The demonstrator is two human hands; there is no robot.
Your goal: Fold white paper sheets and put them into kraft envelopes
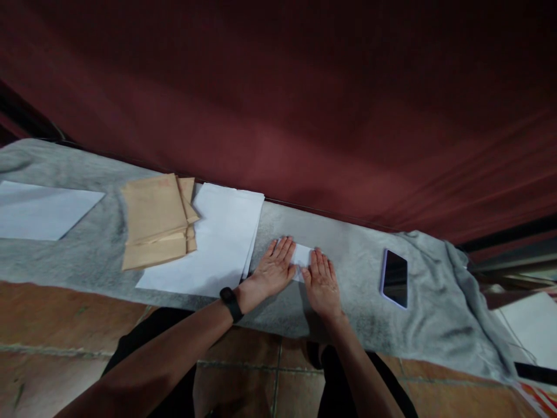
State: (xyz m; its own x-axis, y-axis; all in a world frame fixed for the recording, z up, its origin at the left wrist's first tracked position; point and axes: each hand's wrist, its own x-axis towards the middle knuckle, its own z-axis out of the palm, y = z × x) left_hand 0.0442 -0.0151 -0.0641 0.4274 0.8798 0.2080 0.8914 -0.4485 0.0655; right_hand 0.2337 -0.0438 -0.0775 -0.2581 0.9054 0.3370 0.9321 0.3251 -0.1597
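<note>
A small piece of folded white paper [301, 256] lies on the grey cloth [348, 244] in front of me. My left hand [275, 268] rests flat over its left side, fingers stretched out and pointing away from me. Over the right side lies my right hand [322, 284], also flat with its fingers extended. Between the hands only the middle of the paper shows; its two ends are hidden under my fingers. A black band [231, 304] is around my left wrist.
Left of my hands, large white sheets [221, 244] lie partly under a stack of brown paper envelopes [154, 212]. Another white sheet [43, 210] is at the far left. A phone [395, 278] lies to the right. Behind the cloth rises a dark red surface [261, 133].
</note>
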